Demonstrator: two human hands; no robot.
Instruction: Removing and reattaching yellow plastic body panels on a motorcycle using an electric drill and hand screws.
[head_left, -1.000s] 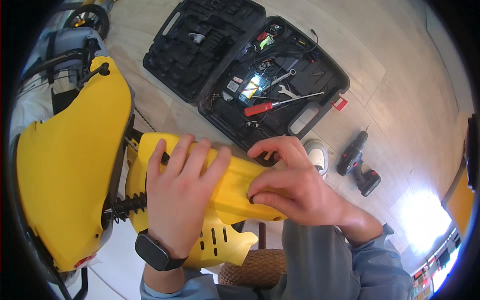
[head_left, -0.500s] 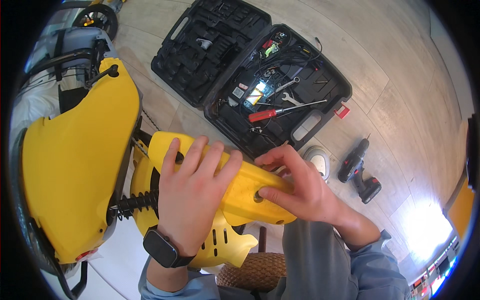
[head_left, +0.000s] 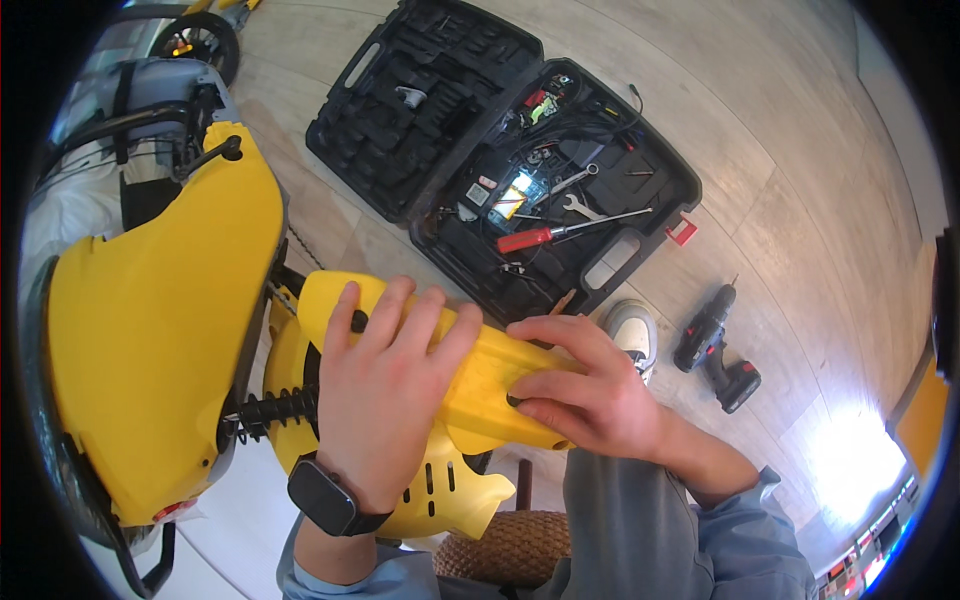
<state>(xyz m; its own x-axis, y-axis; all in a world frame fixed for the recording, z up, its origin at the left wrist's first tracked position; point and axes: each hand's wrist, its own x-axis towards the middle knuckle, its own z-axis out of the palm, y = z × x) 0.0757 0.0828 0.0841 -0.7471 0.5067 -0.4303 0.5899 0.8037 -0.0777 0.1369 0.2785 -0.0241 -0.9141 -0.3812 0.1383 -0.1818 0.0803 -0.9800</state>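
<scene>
Across the left part of a long yellow plastic cover (head_left: 480,385), my left hand (head_left: 385,390) is closed, fingers spaced along its far edge, thumb hidden. A dark hole (head_left: 358,320) shows between its fingers. At the right part, the thumb and a finger of my right hand (head_left: 600,395) pinch a small dark round piece (head_left: 514,400) at a hole in the cover; its exact kind is unclear. Another finger of that hand rests by the far edge. Below the cover lies a slotted yellow plastic part (head_left: 450,490), and a black coil spring (head_left: 280,408) is left of my left hand.
A large yellow body panel (head_left: 160,330) fills the left side. Beyond my hands lies an open black tool case (head_left: 450,235) with a red-handled screwdriver (head_left: 525,239) and wrenches (head_left: 580,207). A cordless drill (head_left: 715,345) lies on the floor at right, near a shoe (head_left: 632,330).
My right thumb and finger have come together around the dark round piece, where the thumb alone pressed before. My left hand stays on the cover.
</scene>
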